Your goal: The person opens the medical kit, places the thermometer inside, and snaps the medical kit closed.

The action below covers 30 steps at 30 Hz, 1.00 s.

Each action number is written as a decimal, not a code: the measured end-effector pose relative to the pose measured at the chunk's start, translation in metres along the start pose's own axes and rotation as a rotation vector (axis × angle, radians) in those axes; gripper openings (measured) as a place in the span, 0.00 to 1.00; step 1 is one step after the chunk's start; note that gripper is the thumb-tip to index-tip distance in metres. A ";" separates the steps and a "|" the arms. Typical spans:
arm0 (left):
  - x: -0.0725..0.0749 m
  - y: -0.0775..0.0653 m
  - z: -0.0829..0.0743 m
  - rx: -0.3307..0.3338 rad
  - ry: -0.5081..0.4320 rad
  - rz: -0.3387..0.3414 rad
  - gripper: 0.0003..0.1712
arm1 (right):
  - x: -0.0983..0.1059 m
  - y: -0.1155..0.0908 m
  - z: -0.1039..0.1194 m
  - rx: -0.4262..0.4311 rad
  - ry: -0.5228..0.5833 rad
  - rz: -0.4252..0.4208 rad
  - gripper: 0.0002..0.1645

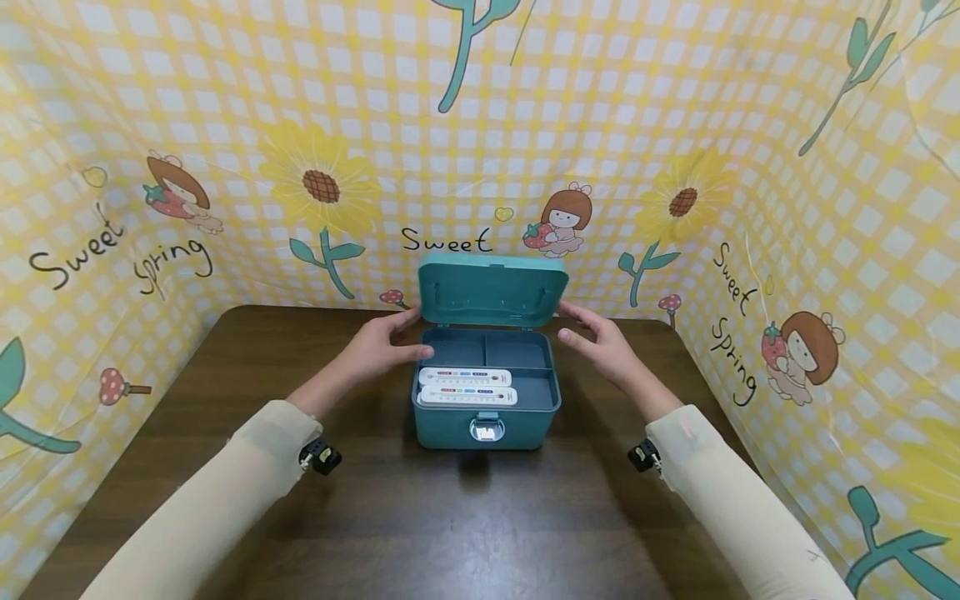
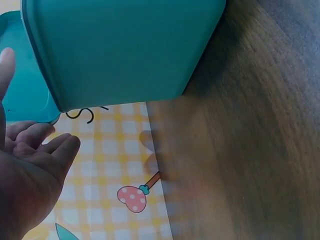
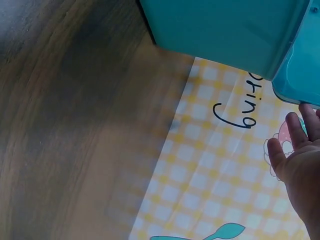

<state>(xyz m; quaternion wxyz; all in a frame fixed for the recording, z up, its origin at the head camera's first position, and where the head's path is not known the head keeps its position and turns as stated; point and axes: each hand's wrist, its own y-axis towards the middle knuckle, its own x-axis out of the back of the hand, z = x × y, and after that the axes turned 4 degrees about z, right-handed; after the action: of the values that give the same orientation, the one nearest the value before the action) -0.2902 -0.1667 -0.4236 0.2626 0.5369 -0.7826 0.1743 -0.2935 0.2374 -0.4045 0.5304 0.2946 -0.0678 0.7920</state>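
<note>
A teal storage box (image 1: 442, 429) stands with its hinged lid (image 1: 491, 292) raised at the back. Inside is a dark divided tray (image 1: 453, 346). Two white oblong flat pieces (image 1: 467, 396) with small coloured markings lie side by side in its front compartment; their kind cannot be told. My left hand (image 1: 378, 343) is at the lid's left side, fingers behind its lower corner and thumb over the box's left rim. At the right side, my right hand (image 1: 606, 348) has its fingertips (image 3: 305, 107) at the lid's edge, its thumb apart from the box. Both hands' fingers look extended or only slightly bent.
The box rests on a dark brown wooden table (image 1: 480, 525). Yellow checked cloth (image 1: 420, 183) with printed flowers and figures rises behind the table and along both sides. A metal latch (image 1: 487, 428) is on the box's front.
</note>
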 end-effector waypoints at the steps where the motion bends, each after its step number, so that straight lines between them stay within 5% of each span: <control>1: 0.000 -0.001 0.000 -0.008 0.010 0.007 0.54 | 0.000 -0.001 -0.001 -0.001 -0.003 0.002 0.33; 18: 0.005 -0.020 -0.004 -0.074 0.051 0.084 0.40 | 0.004 -0.025 0.010 -0.042 -0.109 0.084 0.34; 30: -0.001 -0.030 -0.013 -0.041 0.032 0.081 0.47 | -0.005 -0.036 0.018 -0.028 -0.098 0.082 0.34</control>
<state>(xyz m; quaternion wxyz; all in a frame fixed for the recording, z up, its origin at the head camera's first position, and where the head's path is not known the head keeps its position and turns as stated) -0.2588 -0.1694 -0.4137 0.2789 0.4966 -0.8026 0.1774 -0.2537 0.2412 -0.3994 0.4977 0.3225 -0.1166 0.7967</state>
